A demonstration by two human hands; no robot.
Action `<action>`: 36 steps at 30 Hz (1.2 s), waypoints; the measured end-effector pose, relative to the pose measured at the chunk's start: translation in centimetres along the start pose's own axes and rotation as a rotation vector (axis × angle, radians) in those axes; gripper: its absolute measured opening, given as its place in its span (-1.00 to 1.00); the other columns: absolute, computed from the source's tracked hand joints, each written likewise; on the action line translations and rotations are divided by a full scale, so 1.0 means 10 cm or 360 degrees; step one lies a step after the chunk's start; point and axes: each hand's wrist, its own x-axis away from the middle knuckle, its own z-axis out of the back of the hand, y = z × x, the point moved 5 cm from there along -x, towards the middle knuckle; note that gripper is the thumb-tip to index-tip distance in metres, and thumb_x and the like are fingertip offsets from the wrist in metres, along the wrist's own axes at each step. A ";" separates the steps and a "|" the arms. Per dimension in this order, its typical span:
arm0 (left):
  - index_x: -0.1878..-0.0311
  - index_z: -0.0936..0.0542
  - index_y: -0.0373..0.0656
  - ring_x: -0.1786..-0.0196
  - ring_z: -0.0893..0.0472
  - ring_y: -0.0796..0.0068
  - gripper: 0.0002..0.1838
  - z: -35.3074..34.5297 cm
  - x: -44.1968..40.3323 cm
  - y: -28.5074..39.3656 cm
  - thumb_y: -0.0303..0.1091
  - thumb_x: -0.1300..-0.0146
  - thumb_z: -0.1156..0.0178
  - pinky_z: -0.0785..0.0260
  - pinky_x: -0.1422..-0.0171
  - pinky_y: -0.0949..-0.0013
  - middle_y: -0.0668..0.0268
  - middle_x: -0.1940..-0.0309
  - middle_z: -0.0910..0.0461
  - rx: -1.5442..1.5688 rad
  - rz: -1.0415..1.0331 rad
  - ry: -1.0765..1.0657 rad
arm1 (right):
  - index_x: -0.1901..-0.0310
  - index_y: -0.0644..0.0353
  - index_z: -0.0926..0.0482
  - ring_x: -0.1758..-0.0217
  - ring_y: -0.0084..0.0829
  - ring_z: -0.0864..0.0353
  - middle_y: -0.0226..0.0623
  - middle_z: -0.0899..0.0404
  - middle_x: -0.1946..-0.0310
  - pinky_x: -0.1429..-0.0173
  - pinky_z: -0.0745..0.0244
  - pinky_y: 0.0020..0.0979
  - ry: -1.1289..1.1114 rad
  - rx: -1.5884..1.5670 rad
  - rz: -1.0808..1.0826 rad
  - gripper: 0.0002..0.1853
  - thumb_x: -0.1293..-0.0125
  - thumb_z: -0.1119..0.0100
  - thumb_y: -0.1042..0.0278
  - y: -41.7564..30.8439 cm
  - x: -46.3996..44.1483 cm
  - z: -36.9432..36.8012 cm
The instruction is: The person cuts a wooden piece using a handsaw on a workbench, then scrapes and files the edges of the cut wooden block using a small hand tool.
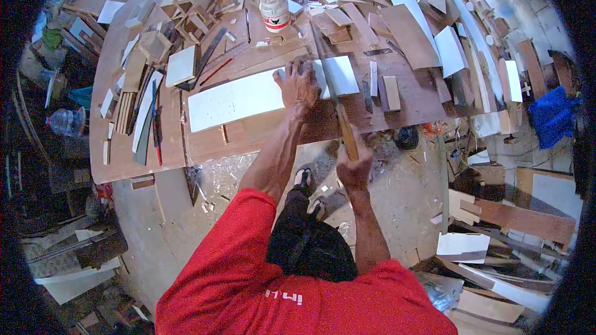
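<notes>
A long white board (236,104) lies across the near part of the brown worktable. My left hand (300,87) presses down on it with its fingers spread, just left of the saw. My right hand (354,166) is closed around the wooden handle (346,133) of a saw, below the table's front edge. The saw's blade (328,77) points away from me and crosses the white board near its right end. A shorter part of the board (343,75) shows to the right of the blade. Whether the two parts are joined under the blade, I cannot tell.
A white tub (274,12) with sticks stands at the back of the worktable (248,149). Wood offcuts (186,22) are heaped at the back left. A brown panel (410,36) lies at the right. Red pencil (216,71) behind the board; wood scraps (462,247) on the floor.
</notes>
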 end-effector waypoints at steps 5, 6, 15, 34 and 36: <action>-0.26 -0.47 0.18 -0.34 -0.31 0.26 -0.26 -0.07 -0.14 -0.04 -0.11 0.13 -0.33 0.01 -0.34 -0.26 0.30 -0.27 -0.39 -0.0043 0.0023 0.0123 | -0.20 0.42 -0.42 0.23 -0.19 -0.72 0.09 -0.65 0.16 0.18 -0.56 -0.27 0.0031 -0.0219 -0.0434 -0.47 -0.15 -0.10 0.50 -0.11 0.79 0.35; -0.22 -0.50 0.10 -0.33 -0.32 0.25 -0.35 -0.02 -0.08 -0.01 -0.17 0.07 -0.26 0.04 -0.36 -0.23 0.26 -0.25 -0.41 0.0028 0.0009 0.0100 | -0.21 0.42 -0.42 0.10 -0.20 -0.72 0.06 -0.65 0.07 0.07 -0.58 -0.30 0.0112 -0.0334 -0.0378 -0.47 -0.15 -0.09 0.52 -0.22 1.00 0.51; -0.16 -0.54 0.01 -0.31 -0.32 0.24 -0.41 0.14 -0.05 0.07 -0.31 0.08 -0.21 0.05 -0.38 -0.22 0.26 -0.22 -0.42 0.0135 0.0016 0.0104 | -0.04 0.42 -0.52 0.19 0.08 -0.66 0.15 -0.63 0.23 0.16 -0.54 -0.16 0.0187 0.0322 0.0470 -0.62 -0.17 -0.09 0.46 0.45 0.68 -0.02; -0.26 -0.49 0.17 -0.39 -0.29 0.15 -0.28 0.03 -0.03 0.01 -0.19 0.13 -0.30 0.08 -0.38 -0.29 0.25 -0.30 -0.40 0.0073 0.0087 -0.0153 | -0.18 0.34 -0.47 0.24 -0.08 -0.69 0.13 -0.63 0.17 0.15 -0.55 -0.23 -0.0356 -0.0012 -0.0356 -0.50 -0.14 -0.06 0.47 0.22 0.11 -0.02; -0.03 -0.56 0.01 -0.30 -0.33 0.24 -0.44 0.10 -0.05 0.02 -0.27 0.21 -0.25 0.00 -0.29 -0.16 0.30 -0.15 -0.44 0.0123 -0.0030 0.0169 | -0.17 0.35 -0.46 0.25 -0.04 -0.68 0.14 -0.62 0.19 0.17 -0.54 -0.22 -0.0210 -0.0083 -0.0324 -0.49 -0.12 -0.06 0.48 -0.03 0.12 0.14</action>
